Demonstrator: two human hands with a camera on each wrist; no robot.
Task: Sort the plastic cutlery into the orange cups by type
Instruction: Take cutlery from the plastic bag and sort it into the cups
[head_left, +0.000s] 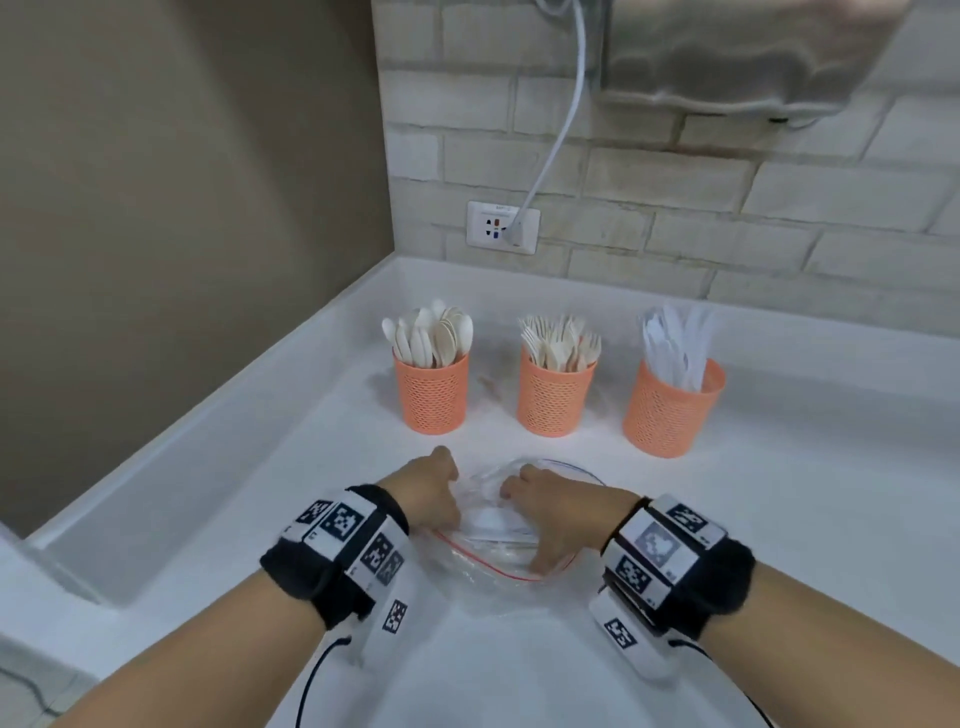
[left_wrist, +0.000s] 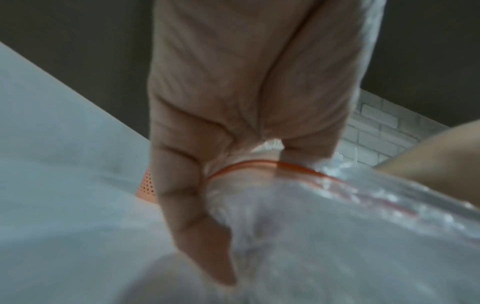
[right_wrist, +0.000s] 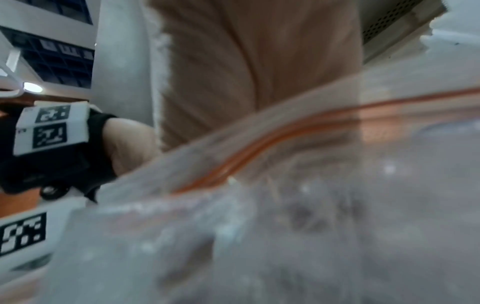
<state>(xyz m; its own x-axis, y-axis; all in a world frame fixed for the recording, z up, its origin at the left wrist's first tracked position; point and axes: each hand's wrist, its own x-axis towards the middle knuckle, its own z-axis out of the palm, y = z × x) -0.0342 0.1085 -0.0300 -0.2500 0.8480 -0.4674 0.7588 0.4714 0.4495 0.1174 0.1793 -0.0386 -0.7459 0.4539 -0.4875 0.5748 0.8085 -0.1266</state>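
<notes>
Three orange mesh cups stand in a row on the white counter: the left cup (head_left: 432, 395) holds spoons, the middle cup (head_left: 555, 399) forks, the right cup (head_left: 671, 410) white knives. In front of them lies a clear zip bag (head_left: 493, 540) with a red seal strip. My left hand (head_left: 431, 488) grips the bag's left side, fingers curled into the plastic (left_wrist: 233, 205). My right hand (head_left: 545, 514) grips the bag's right side; its fingers are curled over the crumpled plastic. The bag (right_wrist: 285, 205) fills the blurred right wrist view. What lies inside the bag cannot be told.
A wall socket (head_left: 501, 227) with a white cable sits on the brick wall behind the cups. A steel appliance (head_left: 748, 52) hangs at the top right. The counter's raised edge (head_left: 208, 441) runs along the left wall.
</notes>
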